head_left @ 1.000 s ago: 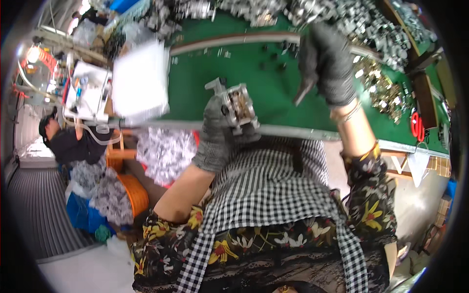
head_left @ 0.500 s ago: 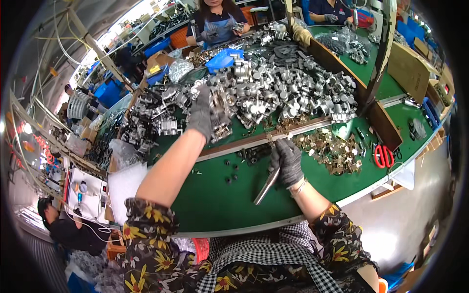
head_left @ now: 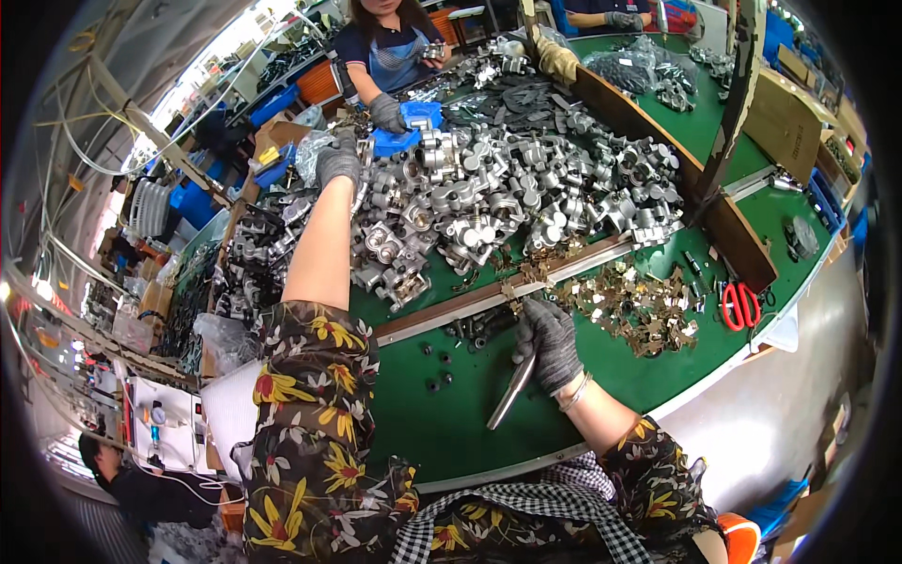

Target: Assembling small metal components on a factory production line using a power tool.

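Grey-gloved right hand (head_left: 548,346) gripped a slim silver metal rod (head_left: 513,393); grey-gloved left hand (head_left: 338,162) stretched beside silvery metal castings (head_left: 474,224), its hold unclear!

Bright glare whitens the floor (head_left: 725,406); edges curve darkly.

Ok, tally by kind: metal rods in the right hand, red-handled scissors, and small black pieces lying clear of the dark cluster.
Metal rod in the right hand: 1
Red-handled scissors: 1
Small black pieces: 4
Total: 6
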`<state>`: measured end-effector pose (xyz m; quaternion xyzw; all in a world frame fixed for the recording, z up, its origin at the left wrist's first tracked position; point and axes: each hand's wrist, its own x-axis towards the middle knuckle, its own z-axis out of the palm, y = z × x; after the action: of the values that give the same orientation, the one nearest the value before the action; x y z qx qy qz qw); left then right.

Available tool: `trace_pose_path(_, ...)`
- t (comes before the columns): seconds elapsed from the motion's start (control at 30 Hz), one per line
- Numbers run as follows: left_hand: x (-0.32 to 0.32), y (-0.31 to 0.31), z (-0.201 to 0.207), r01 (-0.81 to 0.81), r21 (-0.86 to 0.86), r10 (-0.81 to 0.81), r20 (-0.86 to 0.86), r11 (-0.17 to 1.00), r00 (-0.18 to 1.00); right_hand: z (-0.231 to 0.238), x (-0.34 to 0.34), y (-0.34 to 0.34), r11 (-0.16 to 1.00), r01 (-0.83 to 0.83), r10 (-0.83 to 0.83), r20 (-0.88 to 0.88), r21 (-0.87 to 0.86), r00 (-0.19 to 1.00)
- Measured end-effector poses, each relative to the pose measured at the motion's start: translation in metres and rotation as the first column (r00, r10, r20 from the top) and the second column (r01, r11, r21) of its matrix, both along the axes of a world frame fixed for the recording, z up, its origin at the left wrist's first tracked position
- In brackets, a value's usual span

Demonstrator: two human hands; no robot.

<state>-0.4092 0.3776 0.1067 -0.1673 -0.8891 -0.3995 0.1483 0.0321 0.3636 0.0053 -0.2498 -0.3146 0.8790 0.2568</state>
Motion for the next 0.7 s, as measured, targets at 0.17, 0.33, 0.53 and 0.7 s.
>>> trace_pose_path(0.17, -0.095, -0.028, -0.015, 0.220, -0.541, -0.193, 0.107, 0.812, 0.975, 0.013, -0.010, -0.014, 0.996, -0.084, 0.083, -0.030, -0.022, 0.996)
trace_pose_path(0.33, -0.027, 0.021, -0.022, 0.266, -0.589, -0.208, 0.166, 0.763, 0.964, -0.001, 0.004, 0.001, 0.999, 0.029, -0.029, 0.018, 0.020, 0.999)
trace_pose_path(0.53, 0.047, 0.005, 0.049, 0.095, -0.779, -0.238, -0.071, 0.620, 0.969, 0.005, -0.006, -0.004, 0.997, -0.060, 0.059, 0.025, 0.041, 0.998)
trace_pose_path(0.7, 0.167, 0.078, 0.049, 0.609, -0.245, -0.579, -0.685, 0.754, 0.442, -0.006, 0.000, 0.003, 1.000, 0.007, -0.009, 0.053, 0.028, 0.999)
